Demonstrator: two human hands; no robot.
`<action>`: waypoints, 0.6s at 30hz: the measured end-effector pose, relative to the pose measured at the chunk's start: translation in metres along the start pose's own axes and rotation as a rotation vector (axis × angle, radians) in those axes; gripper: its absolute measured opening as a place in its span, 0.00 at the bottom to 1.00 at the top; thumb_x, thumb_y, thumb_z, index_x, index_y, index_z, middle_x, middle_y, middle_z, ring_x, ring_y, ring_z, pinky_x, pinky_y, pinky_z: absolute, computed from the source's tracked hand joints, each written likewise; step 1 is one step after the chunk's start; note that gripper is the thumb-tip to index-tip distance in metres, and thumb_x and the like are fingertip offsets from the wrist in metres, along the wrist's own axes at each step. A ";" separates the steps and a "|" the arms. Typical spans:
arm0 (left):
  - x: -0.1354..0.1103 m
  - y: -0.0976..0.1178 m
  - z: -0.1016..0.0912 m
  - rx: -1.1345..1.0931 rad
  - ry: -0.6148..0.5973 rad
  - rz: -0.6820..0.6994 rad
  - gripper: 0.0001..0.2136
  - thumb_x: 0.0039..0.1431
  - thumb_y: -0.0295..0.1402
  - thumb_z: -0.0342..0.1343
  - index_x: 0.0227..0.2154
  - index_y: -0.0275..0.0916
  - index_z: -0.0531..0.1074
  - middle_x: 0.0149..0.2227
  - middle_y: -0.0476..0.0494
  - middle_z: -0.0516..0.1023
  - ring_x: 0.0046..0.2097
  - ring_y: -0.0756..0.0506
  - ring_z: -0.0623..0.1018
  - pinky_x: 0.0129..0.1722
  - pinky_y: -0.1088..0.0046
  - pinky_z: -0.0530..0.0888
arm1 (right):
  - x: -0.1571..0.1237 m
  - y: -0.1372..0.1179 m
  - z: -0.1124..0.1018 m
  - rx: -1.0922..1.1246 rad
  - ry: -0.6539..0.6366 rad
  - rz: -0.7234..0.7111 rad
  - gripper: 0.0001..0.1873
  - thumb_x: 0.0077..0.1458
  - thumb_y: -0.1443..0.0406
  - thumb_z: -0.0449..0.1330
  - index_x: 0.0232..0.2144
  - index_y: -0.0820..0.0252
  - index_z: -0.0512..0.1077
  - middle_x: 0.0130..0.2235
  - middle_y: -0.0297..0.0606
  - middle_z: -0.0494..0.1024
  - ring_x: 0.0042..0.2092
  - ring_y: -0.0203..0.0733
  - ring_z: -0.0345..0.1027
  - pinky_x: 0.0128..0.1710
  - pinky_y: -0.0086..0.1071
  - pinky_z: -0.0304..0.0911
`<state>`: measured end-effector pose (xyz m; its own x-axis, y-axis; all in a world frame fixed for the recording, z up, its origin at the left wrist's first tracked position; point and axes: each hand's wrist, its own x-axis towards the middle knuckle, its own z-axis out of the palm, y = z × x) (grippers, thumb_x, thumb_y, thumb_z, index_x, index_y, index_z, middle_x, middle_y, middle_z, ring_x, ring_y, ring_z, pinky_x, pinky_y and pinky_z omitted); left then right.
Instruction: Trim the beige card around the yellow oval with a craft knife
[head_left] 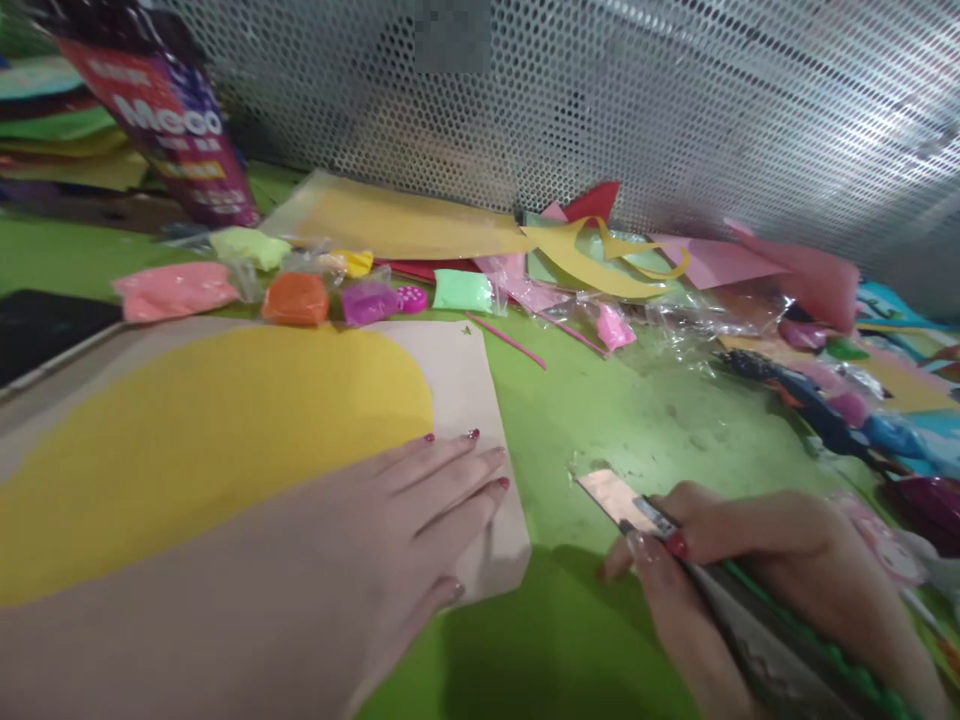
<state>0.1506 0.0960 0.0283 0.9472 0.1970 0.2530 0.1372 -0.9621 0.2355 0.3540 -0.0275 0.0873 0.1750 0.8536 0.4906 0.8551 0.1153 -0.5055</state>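
My left hand (360,540) lies flat, fingers stretched, on a pale board (487,540) that carries a large yellow rounded shape (300,390). Its fingertips reach the bare right part of the board. In my right hand (780,560) is a utility knife (720,600) with a dark handle and green edging. The wide blade (611,500) sticks out toward the upper left, above the green table and apart from the board. The lower end of the handle runs out of view.
Along the board's far edge lie bagged clay lumps, one orange (296,298), one pink (180,290). Behind stands a Meco bottle (180,130), near a perforated metal panel (600,100). Yellow paper scraps (600,265) and plastic wrap (697,320) lie at the back right. A dark flat device (45,335) sits left.
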 end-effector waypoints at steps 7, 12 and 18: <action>-0.010 0.004 -0.004 0.200 0.058 0.070 0.28 0.64 0.36 0.42 0.65 0.36 0.44 0.65 0.43 0.54 0.66 0.42 0.53 0.65 0.68 0.34 | -0.007 -0.005 0.007 0.157 -0.069 -0.004 0.13 0.48 0.72 0.56 0.34 0.50 0.61 0.24 0.26 0.69 0.19 0.32 0.67 0.15 0.21 0.60; -0.012 0.011 -0.004 0.179 0.072 0.071 0.26 0.60 0.37 0.48 0.61 0.38 0.56 0.64 0.41 0.57 0.63 0.40 0.60 0.65 0.66 0.36 | -0.009 -0.014 0.017 0.281 0.001 0.061 0.09 0.47 0.72 0.56 0.28 0.52 0.62 0.22 0.28 0.68 0.18 0.32 0.62 0.11 0.24 0.51; -0.010 0.001 -0.011 0.112 0.052 0.100 0.24 0.63 0.34 0.46 0.62 0.40 0.54 0.65 0.48 0.55 0.63 0.46 0.60 0.64 0.73 0.47 | -0.006 -0.012 0.014 0.257 -0.195 -0.040 0.14 0.49 0.74 0.56 0.35 0.52 0.61 0.24 0.26 0.68 0.17 0.29 0.63 0.15 0.21 0.58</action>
<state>0.1383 0.0951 0.0369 0.9417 0.1058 0.3193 0.0772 -0.9919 0.1010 0.3357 -0.0273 0.0808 0.0258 0.9242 0.3811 0.7038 0.2539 -0.6635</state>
